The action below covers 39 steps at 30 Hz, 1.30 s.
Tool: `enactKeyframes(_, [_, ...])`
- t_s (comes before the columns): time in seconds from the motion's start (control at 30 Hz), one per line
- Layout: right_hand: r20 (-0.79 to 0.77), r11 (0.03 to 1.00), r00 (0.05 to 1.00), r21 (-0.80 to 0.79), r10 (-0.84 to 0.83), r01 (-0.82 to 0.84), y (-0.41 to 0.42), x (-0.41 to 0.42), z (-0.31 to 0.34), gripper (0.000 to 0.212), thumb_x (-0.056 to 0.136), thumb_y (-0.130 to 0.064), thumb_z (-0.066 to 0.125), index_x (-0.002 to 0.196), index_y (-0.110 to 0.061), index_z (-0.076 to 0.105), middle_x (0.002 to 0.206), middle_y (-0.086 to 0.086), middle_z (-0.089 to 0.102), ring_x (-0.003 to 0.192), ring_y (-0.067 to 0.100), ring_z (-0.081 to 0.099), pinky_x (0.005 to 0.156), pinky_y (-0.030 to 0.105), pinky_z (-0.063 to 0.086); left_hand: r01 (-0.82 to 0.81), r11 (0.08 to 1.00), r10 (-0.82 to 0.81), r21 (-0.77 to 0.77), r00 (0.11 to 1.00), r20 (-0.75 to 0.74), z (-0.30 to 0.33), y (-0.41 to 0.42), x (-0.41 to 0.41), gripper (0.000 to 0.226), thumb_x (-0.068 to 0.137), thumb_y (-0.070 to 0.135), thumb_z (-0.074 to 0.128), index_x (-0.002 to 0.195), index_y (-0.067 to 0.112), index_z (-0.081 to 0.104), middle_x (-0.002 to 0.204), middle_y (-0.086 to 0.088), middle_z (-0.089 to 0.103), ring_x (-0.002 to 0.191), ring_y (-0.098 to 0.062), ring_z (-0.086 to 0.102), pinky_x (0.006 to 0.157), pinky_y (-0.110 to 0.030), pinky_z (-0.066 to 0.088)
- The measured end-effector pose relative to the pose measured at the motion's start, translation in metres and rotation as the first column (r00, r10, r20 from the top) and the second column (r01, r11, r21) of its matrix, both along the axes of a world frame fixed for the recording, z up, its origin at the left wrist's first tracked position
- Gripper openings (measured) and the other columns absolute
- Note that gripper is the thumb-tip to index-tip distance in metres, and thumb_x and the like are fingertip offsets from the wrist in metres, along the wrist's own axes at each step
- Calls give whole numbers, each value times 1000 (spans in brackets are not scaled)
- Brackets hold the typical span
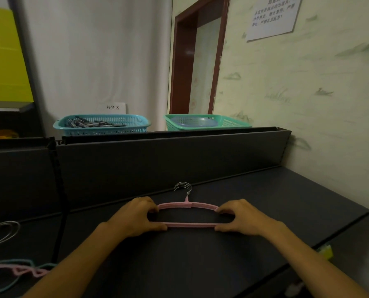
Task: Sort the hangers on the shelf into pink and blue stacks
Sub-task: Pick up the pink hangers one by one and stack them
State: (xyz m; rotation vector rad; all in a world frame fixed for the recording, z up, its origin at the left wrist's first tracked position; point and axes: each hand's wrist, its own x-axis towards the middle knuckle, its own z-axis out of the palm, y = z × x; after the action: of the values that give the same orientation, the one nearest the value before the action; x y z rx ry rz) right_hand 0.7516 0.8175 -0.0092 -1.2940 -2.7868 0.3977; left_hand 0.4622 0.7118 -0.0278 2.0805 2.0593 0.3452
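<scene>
Left hand (137, 218) and right hand (239, 218), arms stretched forward, each pinch one end of the pink hanger stack (188, 215) lying flat on the shelf (265, 201); long axis runs left-right, hooks point toward the back panel.

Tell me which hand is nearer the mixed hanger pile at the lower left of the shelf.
Left. The left hand grips the pink stack's left end, on the side toward the mixed hanger pile. The right hand grips the right end, farther away.

Two baskets (102, 124), wall notice (272, 17)
</scene>
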Motion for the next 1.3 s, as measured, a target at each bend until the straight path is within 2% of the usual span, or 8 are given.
enactKeyframes(0.17, [-7,999,1000,-52,2,-2,9,-3,2,59,78,-48,73,129,-22,58,130,-6,58,113,3,53,98,22,44,-7,1000,7,-27,1000,0,3,5,-1,63,72,63,66,122,26,55,122,7,52,104,-4,51,91,-24,47])
enactKeyframes(0.37, [24,997,1000,-74,4,-2,16,-10,4,67,75,-47,77,133,-20,55,128,-6,58,110,3,55,96,22,46,7,994,-6,-112,1000,9,9,13,2,70,75,57,68,133,24,47,132,4,49,114,-8,50,96,-27,45])
enactKeyframes(0.6, [49,999,998,-46,24,-21,20,-11,4,71,73,-51,76,133,-19,56,125,-7,58,105,1,54,95,26,48,6,988,-8,-153,1000,-13,12,16,1,76,72,60,69,134,21,48,130,2,52,111,-8,52,94,-26,47])
enactKeyframes(0.8, [60,996,997,-81,50,-45,23,-12,6,73,75,-44,78,138,-22,49,132,-5,55,116,6,54,100,30,46,17,982,-34,-187,996,-87,19,17,5,74,76,61,65,136,21,46,131,0,49,114,-12,48,94,-27,45])
enactKeyframes(0.97, [32,996,997,-61,64,-62,23,-8,3,67,73,-46,78,132,-23,55,130,-4,57,115,7,55,99,32,48,-4,982,-15,-187,995,-101,17,18,5,77,73,62,67,135,22,47,129,1,49,112,-12,48,95,-30,47])
enactKeyframes(1.13, [15,995,996,-53,84,-83,20,-4,0,66,78,-46,74,136,-25,50,133,-4,56,118,8,54,101,33,46,-28,984,15,-177,997,-76,16,15,7,73,74,60,67,133,22,47,130,1,49,112,-11,49,95,-30,47])
enactKeyframes(1.3, [11,993,993,7,118,-118,16,0,-7,65,83,-48,67,140,-29,44,136,-5,53,121,9,51,102,32,44,-34,993,32,-111,999,-16,8,6,9,67,79,55,65,134,25,45,133,5,49,115,-5,48,96,-23,44])
